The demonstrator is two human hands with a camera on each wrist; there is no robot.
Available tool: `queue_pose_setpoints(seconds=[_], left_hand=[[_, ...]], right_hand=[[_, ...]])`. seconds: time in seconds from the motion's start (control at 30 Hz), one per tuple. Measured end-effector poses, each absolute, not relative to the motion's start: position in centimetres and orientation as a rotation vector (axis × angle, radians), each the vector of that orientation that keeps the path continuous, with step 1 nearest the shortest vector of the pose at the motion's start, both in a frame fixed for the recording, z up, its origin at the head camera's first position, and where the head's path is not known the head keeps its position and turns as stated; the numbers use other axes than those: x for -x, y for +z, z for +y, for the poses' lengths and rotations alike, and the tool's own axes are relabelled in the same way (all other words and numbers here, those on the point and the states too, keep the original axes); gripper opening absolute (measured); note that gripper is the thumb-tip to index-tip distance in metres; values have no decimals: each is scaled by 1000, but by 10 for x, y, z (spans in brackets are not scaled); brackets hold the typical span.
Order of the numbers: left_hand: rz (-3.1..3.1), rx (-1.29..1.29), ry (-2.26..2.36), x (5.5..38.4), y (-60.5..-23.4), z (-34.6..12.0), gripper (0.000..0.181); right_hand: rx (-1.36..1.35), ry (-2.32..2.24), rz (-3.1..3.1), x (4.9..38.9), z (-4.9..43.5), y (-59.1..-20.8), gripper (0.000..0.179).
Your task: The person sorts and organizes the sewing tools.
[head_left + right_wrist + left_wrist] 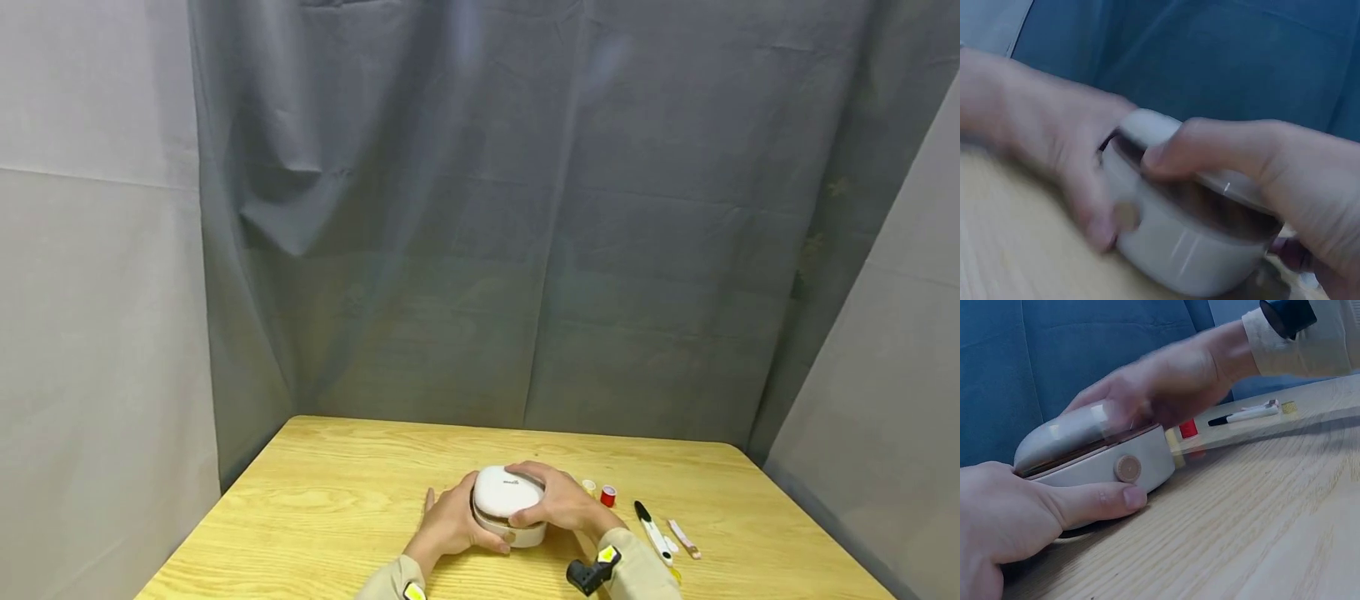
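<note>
Here's the white box, sitting on the table between both hands, its lid tilted with a dark gap along the near rim! Right hand pinches that lid, thumb at the edge, fingers over the top. Left hand grips the base, thumb along the side below the button; its other fingers, can't tell. Just right, a red spool; beyond, the pink strip.

Grey drapes and pale sheets hung around a wooden table show a curtained booth.
</note>
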State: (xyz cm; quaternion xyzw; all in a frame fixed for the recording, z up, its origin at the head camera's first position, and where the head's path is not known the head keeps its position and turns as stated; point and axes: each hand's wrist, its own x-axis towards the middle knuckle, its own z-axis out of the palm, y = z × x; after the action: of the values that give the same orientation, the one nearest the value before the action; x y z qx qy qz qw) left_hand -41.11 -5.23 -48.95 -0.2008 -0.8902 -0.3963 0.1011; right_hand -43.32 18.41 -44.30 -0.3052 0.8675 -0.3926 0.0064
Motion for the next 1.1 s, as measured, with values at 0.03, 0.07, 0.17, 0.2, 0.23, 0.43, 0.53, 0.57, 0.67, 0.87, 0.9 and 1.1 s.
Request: queue_pose_setpoints(seconds=[0.03, 0.07, 0.17, 0.2, 0.23, 0.43, 0.53, 0.57, 0.67, 0.87, 0.9, 1.1], left_hand=[[-2637, 593, -1168, 411, -489, -52, 113], [-2640, 596, -1161, 411, -490, -51, 115], [-2645, 602, -1163, 411, -491, -51, 116], [-2647, 600, -1162, 412, -491, -51, 116], [-2652, 596, -1160, 413, -491, -51, 116], [-2645, 601, -1146, 414, -489, -51, 117], [-2647, 609, -1150, 413, -490, -51, 119], [-2646, 615, -1153, 413, -490, -51, 119], [-2649, 617, -1159, 412, -489, -50, 121], [-2653, 616, -1155, 411, -487, -52, 123], [-2651, 618, -1143, 411, -488, -52, 123], [-2642, 617, -1116, 412, -488, -55, 124]], right_hand=[[952, -1229, 2713, 433, 185, -442, 83], [951, -1229, 2713, 433, 185, -441, 82], [951, -1228, 2705, 431, 185, -441, 81], [947, -1238, 2697, 431, 185, -441, 81], [942, -1250, 2689, 431, 185, -441, 82], [851, -1380, 2626, 428, 185, -444, 82], [832, -1419, 2627, 427, 186, -449, 81], [830, -1436, 2638, 425, 186, -450, 81], [799, -1528, 2682, 422, 186, -453, 79], [697, -1734, 2687, 417, 180, -463, 74], [675, -1752, 2686, 417, 179, -465, 74], [561, -1823, 2749, 418, 172, -476, 78]])
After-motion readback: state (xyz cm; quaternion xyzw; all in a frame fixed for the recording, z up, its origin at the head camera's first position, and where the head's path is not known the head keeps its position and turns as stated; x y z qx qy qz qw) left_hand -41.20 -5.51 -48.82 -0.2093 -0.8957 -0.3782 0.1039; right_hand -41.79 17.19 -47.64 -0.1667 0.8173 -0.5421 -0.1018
